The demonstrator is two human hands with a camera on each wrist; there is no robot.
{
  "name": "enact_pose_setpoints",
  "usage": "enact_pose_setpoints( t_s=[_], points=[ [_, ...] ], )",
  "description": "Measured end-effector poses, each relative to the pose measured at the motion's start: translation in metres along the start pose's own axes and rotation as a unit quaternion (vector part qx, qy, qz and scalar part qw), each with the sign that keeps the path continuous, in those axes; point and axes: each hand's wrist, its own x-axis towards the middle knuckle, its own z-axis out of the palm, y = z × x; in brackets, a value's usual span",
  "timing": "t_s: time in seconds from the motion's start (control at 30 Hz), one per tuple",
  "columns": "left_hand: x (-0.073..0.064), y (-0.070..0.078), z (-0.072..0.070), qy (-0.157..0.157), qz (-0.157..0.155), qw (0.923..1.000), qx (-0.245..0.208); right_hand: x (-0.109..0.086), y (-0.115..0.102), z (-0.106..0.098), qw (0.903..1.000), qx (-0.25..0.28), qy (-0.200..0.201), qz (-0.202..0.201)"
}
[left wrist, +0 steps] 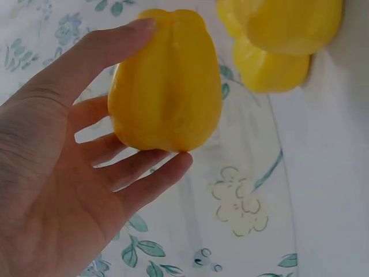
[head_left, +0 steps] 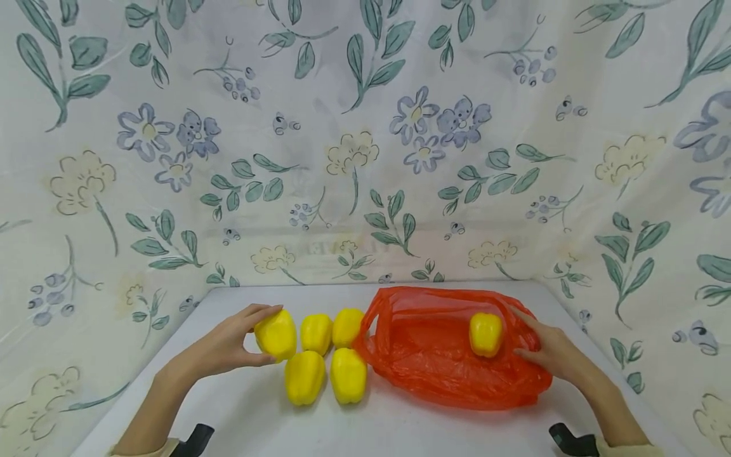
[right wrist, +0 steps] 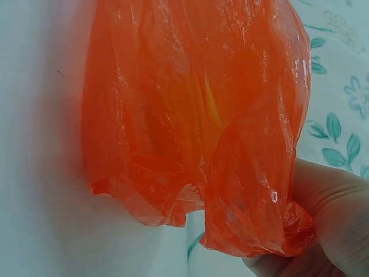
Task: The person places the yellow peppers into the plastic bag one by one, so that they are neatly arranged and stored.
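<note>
A yellow bell pepper is held by my left hand, thumb on one side and fingers on the other. In the left wrist view the pepper looks lifted, with fingertips under its end. My right hand pinches the right end of a red plastic bag, which lies on its side with its handles toward the left. One bell pepper shows bright yellow within the bag's outline. In the right wrist view, the crumpled bag film is bunched at my thumb, and a yellow patch shows through it.
Several more yellow bell peppers stand on the white table between my left hand and the bag. The nearest ones stand close to the bag's handles. A floral curtain hangs behind the table and along its sides.
</note>
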Motion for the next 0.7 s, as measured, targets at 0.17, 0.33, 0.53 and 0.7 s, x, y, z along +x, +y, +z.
enact_pose_setpoints(
  t_s=[0.17,0.33,0.53,0.7],
  points=[
    [0.020,0.014,0.003,-0.013,0.016,0.9997,-0.016,-0.001,0.000,-0.001,1.0000,0.006,-0.001,0.001],
    [0.040,0.031,0.008,-0.031,0.038,0.9977,-0.046,-0.003,-0.001,-0.003,1.0000,0.001,0.002,0.006],
    [0.057,0.045,0.015,-0.048,0.069,0.9942,-0.066,-0.001,0.000,0.001,0.9999,-0.008,0.010,-0.006],
    [0.071,0.057,0.021,-0.063,0.086,0.9909,-0.083,0.000,-0.002,0.001,1.0000,-0.004,0.008,0.001]
  ],
)
